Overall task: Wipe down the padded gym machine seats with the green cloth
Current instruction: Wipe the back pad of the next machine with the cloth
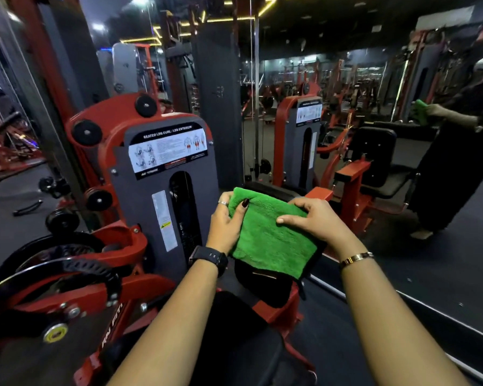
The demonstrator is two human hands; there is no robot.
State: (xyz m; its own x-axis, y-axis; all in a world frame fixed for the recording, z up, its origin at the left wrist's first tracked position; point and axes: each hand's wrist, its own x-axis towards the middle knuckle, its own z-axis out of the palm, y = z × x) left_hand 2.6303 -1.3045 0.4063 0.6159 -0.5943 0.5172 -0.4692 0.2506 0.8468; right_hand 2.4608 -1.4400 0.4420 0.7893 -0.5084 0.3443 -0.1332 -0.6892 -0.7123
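A folded green cloth point(265, 235) is held in the air between both hands, above the black padded seat point(265, 285) of a red leg curl machine. My left hand point(226, 221) grips the cloth's left edge, thumb on top. My right hand point(311, 218) lies on the cloth's upper right part, fingers curled over it. More black padding point(234, 330) lies under my forearms, partly hidden by them.
The machine's grey weight stack cover point(162, 190) with an instruction label stands left of the cloth. Red frame arms and a round cam point(67, 271) fill the lower left. A wall mirror point(374, 135) on the right reflects the machine and the person holding the cloth.
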